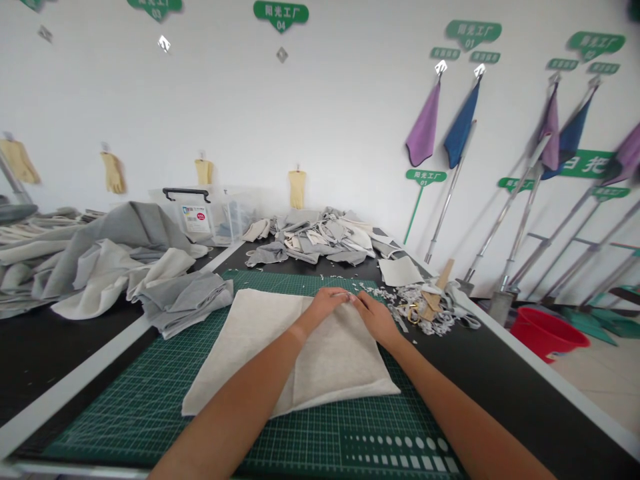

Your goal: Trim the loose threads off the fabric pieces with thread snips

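A white wall (350, 120) runs across the far side of the room, carrying green signs (280, 17), yellow gloves (113, 173) at 11 o'clock, and purple (424, 123) and blue (463, 123) cloths at 1 o'clock. Metal-handled mops (505, 220) lean against it at 2 o'clock. A red plastic basin (547, 333) stands on the floor at 3 o'clock.

The black desk (75, 360) has a white edge and carries a green cutting mat (125, 407). A large heap of grey and cream fabric (110, 267) lies at 10 o'clock, a clear plastic storage box (200, 213) with black handles behind it. A pile of fabric offcuts (315, 237) lies at 12 o'clock.

A folded beige fabric sheet (340, 367) lies flat on the mat, directly below the hands. The left hand (325, 305) and right hand (375, 319) both rest on its upper edge, fingertips nearly meeting. Neither grip is open wide; whether either is pinching the fabric cannot be determined.

Fabric scraps (425, 310) and gold-handled scissors (413, 313) lie at 2 o'clock, just beside the right hand.
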The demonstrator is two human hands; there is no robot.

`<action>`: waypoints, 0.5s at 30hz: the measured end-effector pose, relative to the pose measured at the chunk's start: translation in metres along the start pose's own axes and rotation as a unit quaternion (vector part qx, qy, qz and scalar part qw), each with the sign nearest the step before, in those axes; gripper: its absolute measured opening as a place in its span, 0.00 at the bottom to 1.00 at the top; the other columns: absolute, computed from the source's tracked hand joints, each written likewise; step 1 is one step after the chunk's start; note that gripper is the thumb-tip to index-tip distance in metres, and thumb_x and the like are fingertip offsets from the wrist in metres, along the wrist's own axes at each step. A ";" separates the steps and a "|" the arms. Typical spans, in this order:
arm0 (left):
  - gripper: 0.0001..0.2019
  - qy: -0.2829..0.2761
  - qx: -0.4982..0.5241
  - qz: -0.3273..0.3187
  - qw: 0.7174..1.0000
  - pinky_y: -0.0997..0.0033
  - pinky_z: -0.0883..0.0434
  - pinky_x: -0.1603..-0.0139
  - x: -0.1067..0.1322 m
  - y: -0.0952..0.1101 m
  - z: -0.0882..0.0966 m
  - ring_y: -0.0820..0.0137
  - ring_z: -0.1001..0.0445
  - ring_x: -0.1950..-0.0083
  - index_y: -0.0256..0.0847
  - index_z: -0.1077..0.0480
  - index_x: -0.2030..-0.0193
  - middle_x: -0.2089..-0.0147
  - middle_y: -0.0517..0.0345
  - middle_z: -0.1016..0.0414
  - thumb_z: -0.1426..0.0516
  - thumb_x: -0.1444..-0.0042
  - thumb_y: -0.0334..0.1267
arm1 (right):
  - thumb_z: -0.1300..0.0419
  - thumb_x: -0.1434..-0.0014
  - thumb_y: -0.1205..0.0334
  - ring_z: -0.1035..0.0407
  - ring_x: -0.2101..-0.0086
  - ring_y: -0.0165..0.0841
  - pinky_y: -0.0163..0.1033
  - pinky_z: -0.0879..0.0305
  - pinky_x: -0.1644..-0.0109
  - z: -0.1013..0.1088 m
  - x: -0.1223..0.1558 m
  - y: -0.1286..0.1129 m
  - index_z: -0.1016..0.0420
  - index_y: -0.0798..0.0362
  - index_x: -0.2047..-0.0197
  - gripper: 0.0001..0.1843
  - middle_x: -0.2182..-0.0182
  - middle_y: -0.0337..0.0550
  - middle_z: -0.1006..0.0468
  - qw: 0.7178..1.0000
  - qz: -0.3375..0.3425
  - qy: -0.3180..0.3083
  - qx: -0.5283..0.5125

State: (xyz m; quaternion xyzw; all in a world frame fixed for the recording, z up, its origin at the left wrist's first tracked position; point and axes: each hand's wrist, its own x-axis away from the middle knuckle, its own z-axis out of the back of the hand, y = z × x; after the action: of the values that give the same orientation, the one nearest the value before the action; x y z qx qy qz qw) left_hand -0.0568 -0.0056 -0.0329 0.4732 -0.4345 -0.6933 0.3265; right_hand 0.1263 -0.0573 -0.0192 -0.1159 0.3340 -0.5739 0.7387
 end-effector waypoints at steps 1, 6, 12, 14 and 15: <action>0.15 -0.003 0.006 -0.001 1.000 0.67 0.31 0.47 0.000 0.000 0.000 0.61 0.24 0.53 0.36 0.19 0.61 0.59 0.52 0.17 0.41 0.44 0.46 | 0.56 0.30 0.40 0.30 0.70 0.36 0.35 0.46 0.66 0.000 0.000 0.001 0.34 0.47 0.65 0.23 0.74 0.36 0.29 1.000 0.003 -0.002 0.004; 0.15 -0.011 0.025 -0.005 1.000 0.66 0.31 0.46 0.002 0.001 0.001 0.61 0.23 0.53 0.36 0.19 0.61 0.58 0.52 0.17 0.40 0.45 0.46 | 0.56 0.29 0.39 0.30 0.69 0.36 0.35 0.46 0.66 0.000 0.000 0.002 0.34 0.47 0.64 0.23 0.74 0.37 0.29 1.000 0.013 -0.003 0.016; 0.17 -0.005 0.012 0.002 1.000 0.66 0.31 0.47 0.003 0.001 0.002 0.60 0.23 0.53 0.36 0.18 0.61 0.58 0.51 0.17 0.39 0.45 0.49 | 0.59 0.28 0.41 0.30 0.70 0.37 0.35 0.45 0.65 -0.004 0.000 0.005 0.34 0.47 0.63 0.24 0.74 0.38 0.28 0.999 0.024 0.001 0.035; 0.18 -0.007 0.016 0.002 1.000 0.66 0.31 0.46 0.003 0.003 0.001 0.60 0.23 0.53 0.35 0.18 0.61 0.57 0.51 0.17 0.39 0.45 0.50 | 0.60 0.28 0.43 0.31 0.70 0.36 0.36 0.44 0.64 -0.006 0.000 0.006 0.34 0.48 0.64 0.24 0.73 0.39 0.28 0.999 0.033 0.008 0.032; 0.18 -0.010 0.019 0.001 1.000 0.66 0.31 0.46 0.004 0.003 0.001 0.60 0.23 0.53 0.35 0.18 0.60 0.57 0.51 0.17 0.39 0.45 0.50 | 0.60 0.27 0.43 0.31 0.70 0.37 0.37 0.43 0.63 -0.007 0.000 0.006 0.33 0.48 0.64 0.24 0.73 0.40 0.28 0.999 0.035 0.010 0.022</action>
State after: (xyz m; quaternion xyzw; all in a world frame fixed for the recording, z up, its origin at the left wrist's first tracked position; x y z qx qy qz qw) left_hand -0.0593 -0.0099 -0.0310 0.4724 -0.4512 -0.6892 0.3135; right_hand 0.1268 -0.0540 -0.0276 -0.0825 0.3327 -0.5562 0.7571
